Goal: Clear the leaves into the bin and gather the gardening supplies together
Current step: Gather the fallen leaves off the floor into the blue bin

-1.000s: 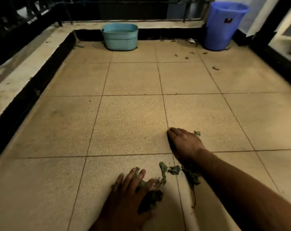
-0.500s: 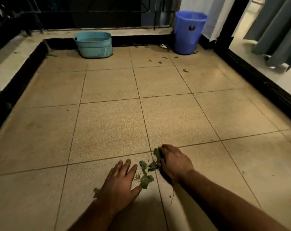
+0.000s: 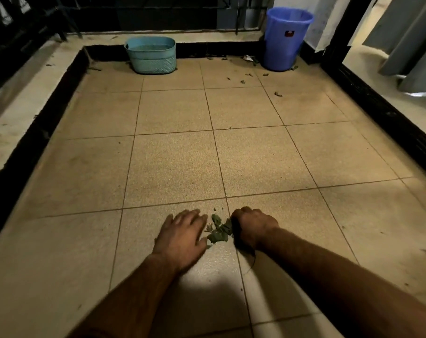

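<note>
Your left hand (image 3: 182,236) lies flat on the floor tiles (image 3: 173,164) with its fingers straight and spread, palm down, and I judge it is set there as a wall so the loose bits cannot scatter away from you. Just to its right, between your two hands, sits the small heap of green leaves (image 3: 218,229), touching or nearly touching both. Your right hand (image 3: 252,225) is curled into a fist against the heap's far edge; it seems to be bunching leaves, with a thin stem (image 3: 252,261) trailing out beneath the wrist, though whether the fingers actually hold any I cannot tell. Far ahead of your left hand stands a teal basket (image 3: 152,56) by the ledge. Far ahead and to the right of your right hand stands the blue bin (image 3: 284,40), with more scattered leaves (image 3: 246,78) on the floor just before it, well apart from your heap.
</note>
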The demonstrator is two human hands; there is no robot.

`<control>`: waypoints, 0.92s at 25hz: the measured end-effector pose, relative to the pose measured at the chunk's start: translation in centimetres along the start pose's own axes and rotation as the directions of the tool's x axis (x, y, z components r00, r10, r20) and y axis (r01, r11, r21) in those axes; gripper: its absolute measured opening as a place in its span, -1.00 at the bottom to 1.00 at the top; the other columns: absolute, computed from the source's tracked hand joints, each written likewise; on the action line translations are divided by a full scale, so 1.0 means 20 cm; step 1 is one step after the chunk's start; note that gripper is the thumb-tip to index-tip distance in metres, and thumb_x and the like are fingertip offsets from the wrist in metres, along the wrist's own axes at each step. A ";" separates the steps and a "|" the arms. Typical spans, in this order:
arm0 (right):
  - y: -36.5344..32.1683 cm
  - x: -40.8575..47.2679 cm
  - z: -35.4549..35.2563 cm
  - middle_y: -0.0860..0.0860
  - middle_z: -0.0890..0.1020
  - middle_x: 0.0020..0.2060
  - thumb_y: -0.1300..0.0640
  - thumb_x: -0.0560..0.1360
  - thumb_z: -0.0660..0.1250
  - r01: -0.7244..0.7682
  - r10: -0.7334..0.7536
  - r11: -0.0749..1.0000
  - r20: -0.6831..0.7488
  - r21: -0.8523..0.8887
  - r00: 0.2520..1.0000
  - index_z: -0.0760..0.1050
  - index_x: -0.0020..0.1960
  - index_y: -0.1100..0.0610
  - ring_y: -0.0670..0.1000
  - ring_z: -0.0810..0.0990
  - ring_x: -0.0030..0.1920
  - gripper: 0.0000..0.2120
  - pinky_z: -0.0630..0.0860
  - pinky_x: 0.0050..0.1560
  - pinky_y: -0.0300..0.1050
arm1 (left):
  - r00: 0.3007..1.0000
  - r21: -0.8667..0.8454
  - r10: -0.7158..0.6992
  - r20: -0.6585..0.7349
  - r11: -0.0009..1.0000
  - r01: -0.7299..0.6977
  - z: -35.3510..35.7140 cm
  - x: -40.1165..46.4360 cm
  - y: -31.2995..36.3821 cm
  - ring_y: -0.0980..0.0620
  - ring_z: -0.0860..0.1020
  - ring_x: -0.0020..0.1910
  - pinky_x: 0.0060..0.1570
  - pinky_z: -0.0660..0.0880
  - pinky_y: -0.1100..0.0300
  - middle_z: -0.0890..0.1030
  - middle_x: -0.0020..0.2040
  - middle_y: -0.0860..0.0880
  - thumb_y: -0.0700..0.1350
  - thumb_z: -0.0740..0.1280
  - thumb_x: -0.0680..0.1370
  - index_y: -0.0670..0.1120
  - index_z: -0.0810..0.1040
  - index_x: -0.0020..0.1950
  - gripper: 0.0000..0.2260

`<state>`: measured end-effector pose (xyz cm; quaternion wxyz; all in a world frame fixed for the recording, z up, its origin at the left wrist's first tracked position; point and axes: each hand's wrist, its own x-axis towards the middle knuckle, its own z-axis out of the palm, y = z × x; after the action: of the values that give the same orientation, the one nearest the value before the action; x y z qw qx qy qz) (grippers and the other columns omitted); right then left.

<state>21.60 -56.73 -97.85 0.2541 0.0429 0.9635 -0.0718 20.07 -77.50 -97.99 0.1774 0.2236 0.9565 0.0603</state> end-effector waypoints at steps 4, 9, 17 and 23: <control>0.08 -0.10 0.08 0.12 0.44 0.24 -0.05 0.39 0.55 -0.366 0.364 0.925 0.044 0.101 0.930 0.33 0.42 0.17 0.11 0.50 0.18 -0.27 0.58 0.14 0.05 | 0.876 -0.068 -0.482 0.014 0.874 0.482 -0.02 -0.16 -0.12 -0.15 0.31 0.43 0.31 0.42 -0.06 0.23 0.50 -0.15 0.22 0.42 0.49 -0.08 0.15 0.58 -0.19; 0.06 -0.21 0.26 0.13 0.39 0.29 0.07 0.42 0.53 -0.414 0.379 0.880 0.179 0.233 0.908 0.27 0.47 0.21 0.10 0.49 0.23 -0.27 0.55 0.15 -0.07 | 0.774 -0.248 -0.597 0.211 0.733 0.634 0.11 -0.31 -0.12 -0.17 0.39 0.31 0.04 0.46 0.08 0.23 0.40 -0.20 0.00 0.52 0.46 -0.18 0.16 0.54 -0.20; 0.03 -0.20 0.08 0.18 0.45 0.25 0.05 0.30 0.65 -0.424 0.396 0.748 0.170 0.510 0.902 0.26 0.43 0.20 0.19 0.52 0.23 -0.15 0.62 0.16 0.09 | 0.882 -0.328 -0.460 0.107 0.821 0.468 0.07 -0.23 -0.04 -0.20 0.18 0.49 0.32 0.39 -0.08 0.04 0.55 -0.18 0.24 0.52 0.37 -0.06 -0.12 0.64 0.10; -0.19 -0.07 0.07 0.21 0.20 0.52 -0.12 0.33 0.60 -0.277 0.281 0.864 0.053 0.421 0.958 -0.08 0.65 0.00 0.27 0.24 0.50 0.15 0.42 0.40 0.19 | 0.894 -0.397 -0.391 0.220 0.801 0.448 0.05 -0.07 0.15 -0.27 0.02 0.59 0.46 0.28 -0.21 -0.15 0.64 -0.15 0.15 0.58 0.37 0.02 -0.21 0.65 0.16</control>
<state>23.08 -60.80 -97.85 0.2417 0.2361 0.9096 -0.2418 22.75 -75.38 -97.89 0.2923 -0.0360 0.9303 0.2185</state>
